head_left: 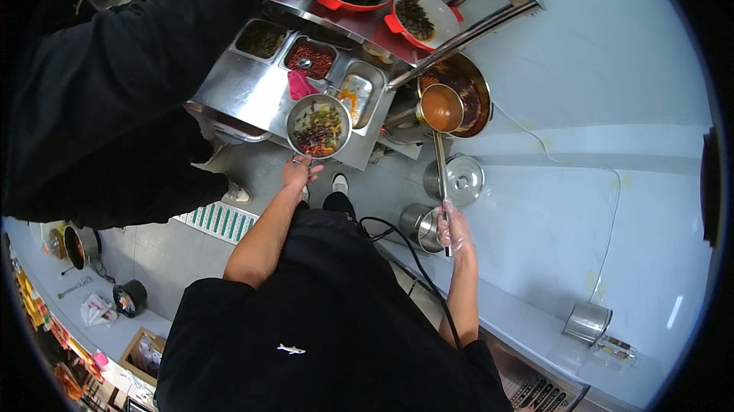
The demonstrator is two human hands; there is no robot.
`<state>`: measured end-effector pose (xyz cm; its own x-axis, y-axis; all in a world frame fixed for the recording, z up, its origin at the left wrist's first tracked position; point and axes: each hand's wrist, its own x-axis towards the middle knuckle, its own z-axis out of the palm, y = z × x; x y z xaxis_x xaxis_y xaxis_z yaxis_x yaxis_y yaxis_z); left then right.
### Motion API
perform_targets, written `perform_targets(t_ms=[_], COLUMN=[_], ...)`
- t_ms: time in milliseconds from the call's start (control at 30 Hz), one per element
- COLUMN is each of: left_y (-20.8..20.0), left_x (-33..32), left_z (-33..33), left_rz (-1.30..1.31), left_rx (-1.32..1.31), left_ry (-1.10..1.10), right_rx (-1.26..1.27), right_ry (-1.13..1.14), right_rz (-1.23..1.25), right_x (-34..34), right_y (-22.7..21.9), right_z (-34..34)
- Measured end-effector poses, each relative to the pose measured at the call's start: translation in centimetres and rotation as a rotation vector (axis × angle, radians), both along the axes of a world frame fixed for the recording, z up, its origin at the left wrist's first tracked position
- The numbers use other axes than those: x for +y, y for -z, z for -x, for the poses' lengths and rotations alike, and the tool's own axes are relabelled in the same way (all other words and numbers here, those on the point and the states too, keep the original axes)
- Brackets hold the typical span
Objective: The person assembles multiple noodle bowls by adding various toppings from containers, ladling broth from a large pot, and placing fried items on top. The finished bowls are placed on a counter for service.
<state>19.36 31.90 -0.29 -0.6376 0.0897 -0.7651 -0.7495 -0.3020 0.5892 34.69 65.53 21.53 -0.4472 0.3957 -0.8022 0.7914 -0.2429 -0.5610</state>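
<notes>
In the head view, the step in hand looks like ladling reddish-brown broth (442, 110); the next move calls for keeping the long-handled metal ladle (440, 163) level, as its cup looks full over the large round metal pot (478, 85) at far right; the clear-gloved right hand (456, 229) reaches forward, clamped around the handle's near end; the left hand (300, 173) reaches forward too, closed on the near rim of the round metal bowl (291, 124) of colourful chopped ingredients (319, 134), at the silver metal table's (256, 98) near edge.
</notes>
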Motion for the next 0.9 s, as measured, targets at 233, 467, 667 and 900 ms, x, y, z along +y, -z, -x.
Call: perform_targets(t_ms=[233,467,667,900], left_y=[-1.2,-0.8,-0.7,0.2], left_x=[-0.4,-1.9,-2.6,-2.7], left_z=[-0.9,-1.6,-2.3,-2.6], left_rz=[-0.077,-0.041,0.012,0.033], left_rx=[0.042,0.015,0.069,0.107], left_ry=[0.013,0.097,0.119,0.082], right_rx=[-0.020,0.097,0.156,0.251], right_ry=[-0.163,-0.410,-0.673,-0.783], right_rz=[0.031,-0.102,-0.440,-0.657], right_x=[-4.0,-5.0,-7.1,-6.9], right_y=[0.1,4.2,2.2,3.3], right_z=[-0.6,-0.7,1.1,1.2])
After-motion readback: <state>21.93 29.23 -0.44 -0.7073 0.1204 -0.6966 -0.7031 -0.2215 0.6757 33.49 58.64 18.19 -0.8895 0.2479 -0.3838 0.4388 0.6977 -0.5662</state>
